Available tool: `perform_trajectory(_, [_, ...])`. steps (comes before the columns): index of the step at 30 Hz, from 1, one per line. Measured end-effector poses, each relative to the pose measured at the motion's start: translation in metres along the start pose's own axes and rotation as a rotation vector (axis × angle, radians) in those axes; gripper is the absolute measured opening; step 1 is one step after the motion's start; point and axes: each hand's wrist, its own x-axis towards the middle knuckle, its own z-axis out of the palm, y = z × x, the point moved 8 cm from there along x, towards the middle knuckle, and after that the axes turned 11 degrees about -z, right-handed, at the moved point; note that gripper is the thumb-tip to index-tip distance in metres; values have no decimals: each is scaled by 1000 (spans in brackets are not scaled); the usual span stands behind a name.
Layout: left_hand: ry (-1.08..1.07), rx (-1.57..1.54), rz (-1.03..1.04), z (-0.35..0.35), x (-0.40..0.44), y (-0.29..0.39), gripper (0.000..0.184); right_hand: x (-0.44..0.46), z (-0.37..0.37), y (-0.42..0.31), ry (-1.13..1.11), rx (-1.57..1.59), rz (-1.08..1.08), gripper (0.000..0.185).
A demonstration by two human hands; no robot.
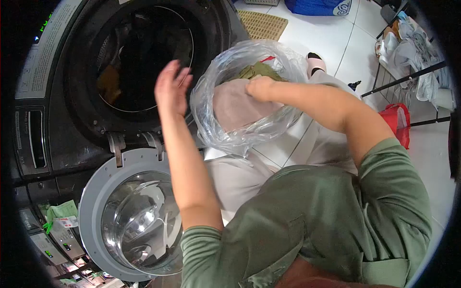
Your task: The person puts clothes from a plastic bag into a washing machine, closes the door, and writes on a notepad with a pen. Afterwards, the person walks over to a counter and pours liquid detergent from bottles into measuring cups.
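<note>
My left hand (173, 89) is raised with its fingers apart, holding nothing, in front of the round opening of a black front-loading washing machine (72, 144). Inside the dark drum (144, 57) a brownish piece of cloth (109, 84) shows; the rest of the drum is hard to make out. My right hand (261, 89) is closed on a dusty-pink cloth garment (237, 106) in a clear plastic bag (204, 108). Behind that garment, an olive-green cloth (259, 71) and a bit of red also lie in the bag.
The machine's round glass door (89, 221) hangs open below the drum. A tan slatted mat (261, 25) and a blue bag (317, 6) are on the white tiled floor. To the right stands a black metal rack (403, 79) with plastic bags, near a red bag (397, 122).
</note>
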Motion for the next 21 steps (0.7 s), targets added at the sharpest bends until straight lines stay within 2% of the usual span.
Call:
perform_trajectory(1, [-155, 45, -33, 26, -12, -12, 51, 4, -11, -10, -91, 64, 38, 29])
perform_trajectory(2, [-311, 162, -8, 41, -24, -25, 57, 8, -43, -19, 15, 126, 54, 23])
perform_trajectory(3, [-414, 294, 36, 49, -35, -34, 57, 5, -85, -34, 174, 288, -97, 21])
perform_trajectory(5, [-484, 574, 146, 50, -46, -54, 61, -6, -139, -30, 343, 978, -45, 20])
perform_trajectory(6, [-408, 599, 144, 52, -47, -53, 58, -14, -159, -29, 458, 1326, -4, 21])
perform_trajectory(7, [-333, 627, 142, 58, -51, -51, 55, -13, -167, -30, 459, 1609, -42, 22])
perform_trajectory(9, [-186, 696, 104, 57, -44, -41, 49, -22, -184, -31, 533, 1668, -108, 28])
perform_trajectory(11, [-34, 775, 28, 33, -13, -22, 43, -21, -180, -12, 657, 1609, -175, 30])
perform_trajectory(12, [91, 417, 28, -4, 10, -6, 42, -19, -174, 2, 717, 1579, -211, 31])
perform_trajectory(13, [209, 60, 33, -48, 32, 9, 40, -15, -153, 24, 630, 1263, -60, 33])
perform_trajectory(14, [222, -155, 158, -78, 44, 36, 46, -15, -129, 49, 540, 943, 80, 35])
perform_trajectory(15, [228, -371, 281, -97, 49, 56, 52, -20, -103, 67, 340, 528, 222, 43])
perform_trajectory(16, [453, -363, 288, -96, 30, 63, 60, -23, -68, 73, 37, 338, 369, 47])
perform_trajectory(17, [678, -355, 292, -92, 2, 68, 68, -31, -28, 86, 27, 183, 424, 46])
perform_trajectory(18, [457, -319, 272, -77, 7, 66, 75, -38, 1, 81, -168, 111, 408, 44])
perform_trajectory(19, [350, -298, 215, -63, 11, 54, 60, -44, 21, 74, -365, 42, 388, 42])
perform_trajectory(21, [125, -97, 91, -25, 7, 22, 44, -34, 21, 70, -299, 42, 367, 40])
